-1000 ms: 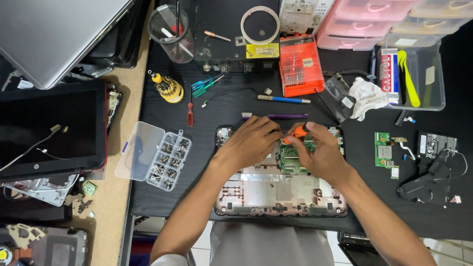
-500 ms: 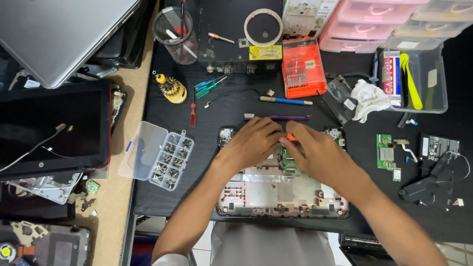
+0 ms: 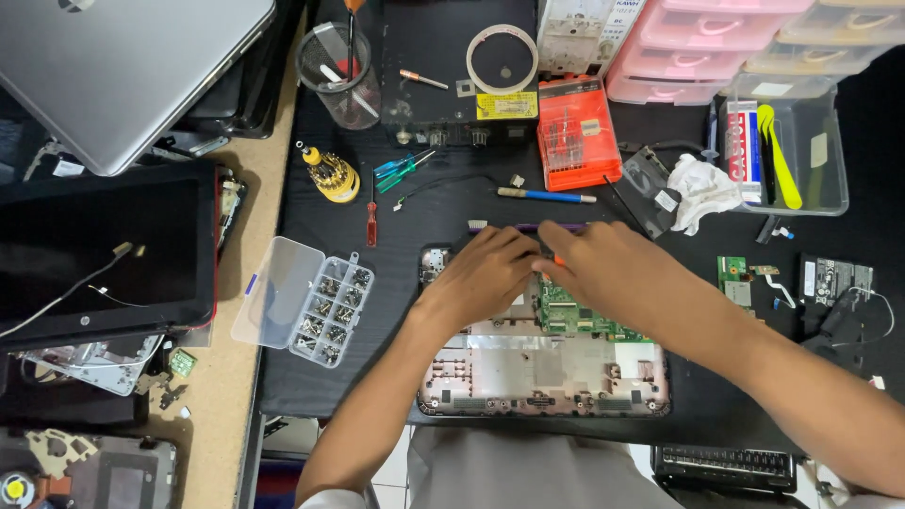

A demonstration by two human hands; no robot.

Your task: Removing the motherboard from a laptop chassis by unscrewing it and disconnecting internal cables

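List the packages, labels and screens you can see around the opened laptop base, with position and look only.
Orange plastic bit case: behind the hands, rectangular, clear lid.
Yellow rectangular label: on the black box, under the tape roll.
Red-and-white flat package: upright in the clear bin, far right.
Dark detached laptop screen: left edge, black, red-rimmed, switched off.
Clear compartment screw box: left of the left hand, lid open.

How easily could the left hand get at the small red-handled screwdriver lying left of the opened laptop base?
Probably yes. The left hand rests on the opened laptop base, and the small red-handled screwdriver lies flat on bare black mat to its left, with nothing between them.
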